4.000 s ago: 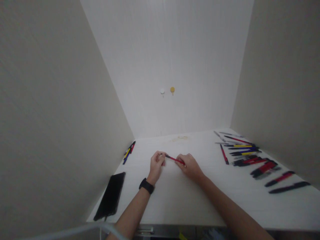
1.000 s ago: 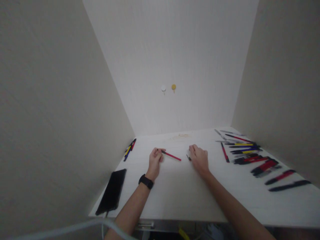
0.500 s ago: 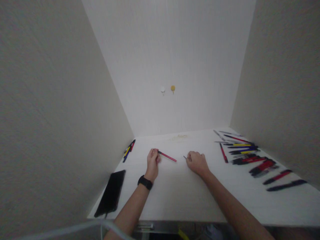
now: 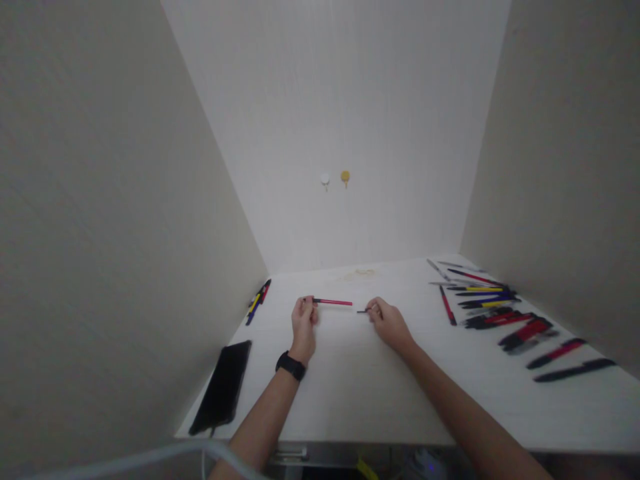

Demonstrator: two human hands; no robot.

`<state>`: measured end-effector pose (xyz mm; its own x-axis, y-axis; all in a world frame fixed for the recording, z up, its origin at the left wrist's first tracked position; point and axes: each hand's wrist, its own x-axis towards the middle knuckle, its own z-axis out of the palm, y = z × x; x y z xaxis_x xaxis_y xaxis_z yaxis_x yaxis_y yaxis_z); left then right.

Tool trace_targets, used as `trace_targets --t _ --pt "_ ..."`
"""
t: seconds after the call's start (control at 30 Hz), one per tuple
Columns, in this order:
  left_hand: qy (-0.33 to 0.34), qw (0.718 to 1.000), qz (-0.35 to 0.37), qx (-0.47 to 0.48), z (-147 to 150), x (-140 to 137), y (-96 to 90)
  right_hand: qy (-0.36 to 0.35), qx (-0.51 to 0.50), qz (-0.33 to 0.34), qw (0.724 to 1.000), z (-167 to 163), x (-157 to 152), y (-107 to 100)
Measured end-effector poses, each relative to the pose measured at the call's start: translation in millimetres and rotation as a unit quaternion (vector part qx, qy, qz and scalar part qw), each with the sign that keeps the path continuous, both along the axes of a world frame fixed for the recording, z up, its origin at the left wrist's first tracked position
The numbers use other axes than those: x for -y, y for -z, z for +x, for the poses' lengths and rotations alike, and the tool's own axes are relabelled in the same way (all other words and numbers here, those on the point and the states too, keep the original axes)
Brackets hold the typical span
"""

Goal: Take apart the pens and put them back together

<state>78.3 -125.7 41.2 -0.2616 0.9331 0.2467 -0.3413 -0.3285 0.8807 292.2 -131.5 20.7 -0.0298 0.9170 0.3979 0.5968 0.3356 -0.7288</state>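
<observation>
pen barrel (image 4: 336, 303), red with a dark end, lies nearly level just below the centre of the frame, pinched by its dark end in the fingers of the left hand (image 4: 304, 327). right hand (image 4: 389, 323), a little to the right, is closed with thumb and fingertips gripping a small thin black pen part (image 4: 361, 311); that part points left toward the barrel's red end, near it but apart. a black wristwatch (image 4: 291, 365) circles the left wrist. on the white desktop (image 4: 360, 393), a row of loose pens (image 4: 500, 320) in black, red, yellow and blue spreads across the right of the frame. a smaller bunch of pens (image 4: 258, 302) sits left of centre, and a flat black device (image 4: 223, 387) lies at lower left.
</observation>
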Motion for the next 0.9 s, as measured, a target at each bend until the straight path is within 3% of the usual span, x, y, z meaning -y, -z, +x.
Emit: trace_targets --t 0.43,0.67,0.9 --pt "-0.039 0.999 0.014 -0.024 -1.1 -2.2 3.6 -0.094 -0.135 -0.019 0.986 -5.1 -0.3 -0.1" --pt "-0.052 0.997 0.019 -0.045 -1.0 -2.8 4.7 -0.143 -0.210 -0.098 0.962 -7.4 -0.1 -2.1" --pt "-0.061 0.996 0.011 -0.067 -0.3 -2.1 3.4 -0.157 -0.216 -0.102 0.958 -7.9 -1.2 1.5"
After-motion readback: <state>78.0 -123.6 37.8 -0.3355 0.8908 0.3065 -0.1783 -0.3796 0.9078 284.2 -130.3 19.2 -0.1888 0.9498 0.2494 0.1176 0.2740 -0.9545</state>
